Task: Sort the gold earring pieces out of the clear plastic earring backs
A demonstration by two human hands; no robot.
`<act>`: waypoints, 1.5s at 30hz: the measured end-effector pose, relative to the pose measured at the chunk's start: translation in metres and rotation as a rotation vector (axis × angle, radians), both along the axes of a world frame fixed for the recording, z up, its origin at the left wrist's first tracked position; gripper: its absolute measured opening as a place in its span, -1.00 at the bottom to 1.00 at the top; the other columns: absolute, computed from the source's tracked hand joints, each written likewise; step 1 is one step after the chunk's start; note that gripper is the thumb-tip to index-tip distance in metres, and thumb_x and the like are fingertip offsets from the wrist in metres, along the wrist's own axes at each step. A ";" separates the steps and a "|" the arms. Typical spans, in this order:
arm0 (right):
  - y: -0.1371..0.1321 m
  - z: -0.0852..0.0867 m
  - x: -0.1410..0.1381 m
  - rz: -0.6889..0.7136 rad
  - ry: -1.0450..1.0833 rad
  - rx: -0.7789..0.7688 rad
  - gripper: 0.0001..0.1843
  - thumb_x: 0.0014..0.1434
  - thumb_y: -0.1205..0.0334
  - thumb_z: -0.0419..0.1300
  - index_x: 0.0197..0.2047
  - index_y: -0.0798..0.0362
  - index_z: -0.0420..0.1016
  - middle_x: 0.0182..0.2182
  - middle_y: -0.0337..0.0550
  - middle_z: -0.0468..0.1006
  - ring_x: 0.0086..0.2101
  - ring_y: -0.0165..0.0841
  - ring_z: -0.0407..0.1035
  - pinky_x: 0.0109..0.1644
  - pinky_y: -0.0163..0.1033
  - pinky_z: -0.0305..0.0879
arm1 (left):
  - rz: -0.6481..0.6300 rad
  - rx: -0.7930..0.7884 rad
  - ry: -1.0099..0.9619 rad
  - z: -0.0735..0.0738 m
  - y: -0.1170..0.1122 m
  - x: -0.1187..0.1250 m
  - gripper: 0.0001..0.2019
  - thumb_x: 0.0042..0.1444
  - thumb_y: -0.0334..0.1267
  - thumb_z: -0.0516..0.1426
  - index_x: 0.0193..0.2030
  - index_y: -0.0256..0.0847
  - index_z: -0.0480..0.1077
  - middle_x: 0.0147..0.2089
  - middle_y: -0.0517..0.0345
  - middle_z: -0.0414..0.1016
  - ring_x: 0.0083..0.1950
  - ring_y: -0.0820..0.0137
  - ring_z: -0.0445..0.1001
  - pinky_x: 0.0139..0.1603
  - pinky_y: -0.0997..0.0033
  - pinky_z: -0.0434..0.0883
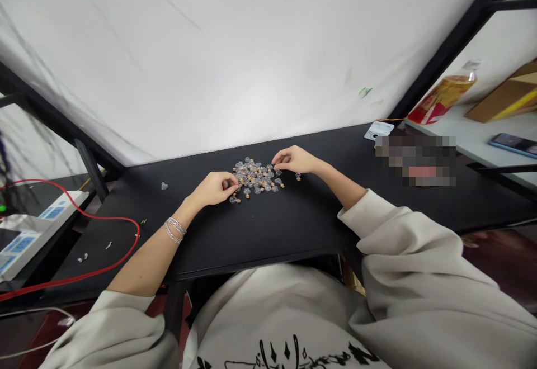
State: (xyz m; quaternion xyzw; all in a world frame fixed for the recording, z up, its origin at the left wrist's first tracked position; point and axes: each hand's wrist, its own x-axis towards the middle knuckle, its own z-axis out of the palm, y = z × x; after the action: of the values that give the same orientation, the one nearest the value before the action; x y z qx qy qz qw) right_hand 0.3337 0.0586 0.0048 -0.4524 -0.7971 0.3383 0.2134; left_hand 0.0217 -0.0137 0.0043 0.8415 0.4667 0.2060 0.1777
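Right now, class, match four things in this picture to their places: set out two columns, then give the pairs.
Things:
1 left hand
2 silver bracelets
3 red cable
4 phone

Places:
A on the white shelf
B around the left wrist
C at the pile of small corked glass bottles
D looping beside the white power strip

Pairs: 1C, 2B, 3D, 4A

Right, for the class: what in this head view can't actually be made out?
All in the head view:
Whether the left hand holds a bottle: its fingers hide that edge of the pile.
Whether the right hand holds one: its fingers hide the other edge.
The small glass bottles: too small to tell whether each cork is seated.
The pixelated patch: blurred, so what lies there is unreadable.
The phone: cut off by the right edge.
The sweatshirt print: cut off by the bottom edge.
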 end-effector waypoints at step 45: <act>-0.017 0.034 0.088 0.033 -0.456 -0.513 -0.51 -0.52 -0.03 0.56 -0.48 0.05 0.63 -0.54 -0.13 0.59 -0.55 -0.33 0.45 -0.54 -0.28 0.37 | -0.018 0.016 -0.009 0.000 -0.001 0.003 -0.85 0.06 -0.26 0.16 -0.28 -0.24 0.53 -0.51 0.21 0.51 -0.53 0.50 0.40 -0.41 0.52 0.33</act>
State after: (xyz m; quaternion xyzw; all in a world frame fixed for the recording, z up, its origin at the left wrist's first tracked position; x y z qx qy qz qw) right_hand 0.4220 0.0418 0.0387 -0.5424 -0.7204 0.4214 -0.0966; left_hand 0.0243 -0.0146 0.0046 0.8461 0.4567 0.2120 0.1750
